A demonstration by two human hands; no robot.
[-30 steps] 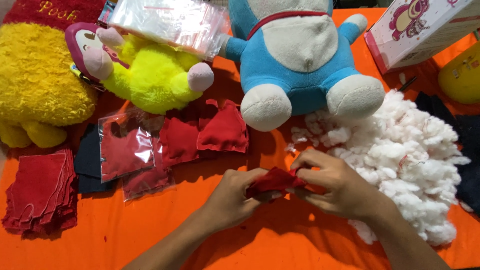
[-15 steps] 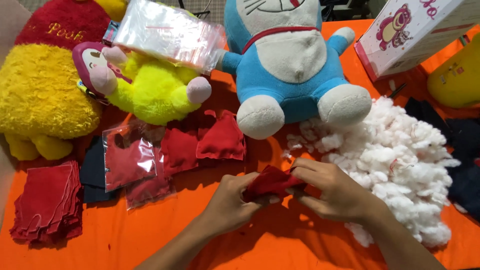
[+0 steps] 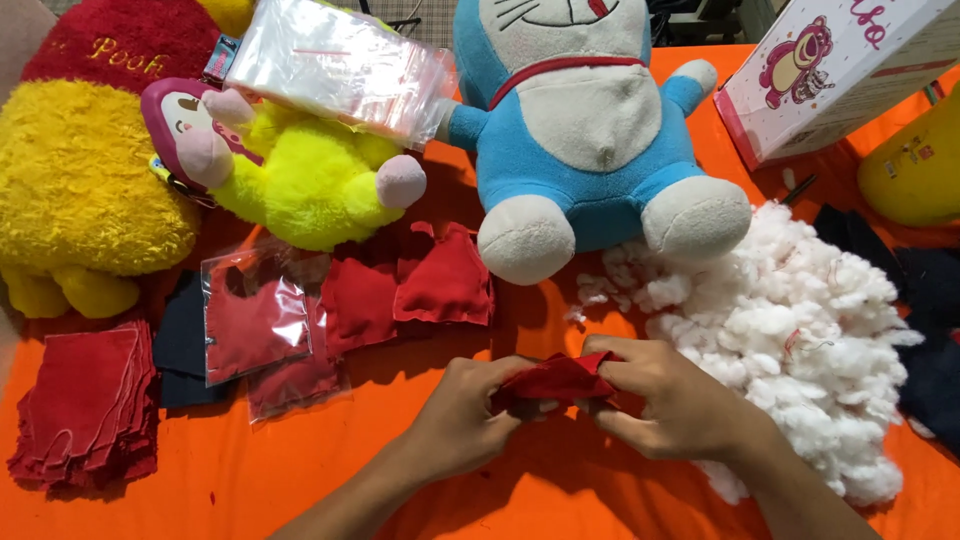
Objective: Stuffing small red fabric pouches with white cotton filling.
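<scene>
Fingers of both hands pinch one small red fabric piece [image 3: 553,382], held just above the orange surface [image 3: 300,470] between them. The left hand [image 3: 462,420] closes around the cloth's left end with thumb on top; the right hand [image 3: 672,400] grips the right end, fingertips curled in tight. Neither hand is spread; both are clamped narrowly on the cloth.

Working this piece well seems to call for short, firm pinches close together, so the soft fabric does not bunch or slip, and for keeping it low over the surface, where a dropped piece would be easy to find.

Just to the right of the right hand, nearly touching the wrist, lies a heap of white stuffing [image 3: 790,340], with loose tufts at its near edge. Beyond the hands sits a blue and white plush cat [image 3: 590,130], its feet near the stuffing. Beyond the left hand lie stitched red fabric shapes [image 3: 420,290], some in clear plastic bags [image 3: 255,320]. Farther left rests a stack of red cloth squares [image 3: 85,410], and past that a yellow plush bear [image 3: 80,180] and a neon yellow plush toy [image 3: 300,170] under a bundle of clear bags [image 3: 335,65]. A pink and white box [image 3: 830,70] stands far right.

Open room lies mainly toward the person and left of the left forearm; the right side is crowded by stuffing.
</scene>
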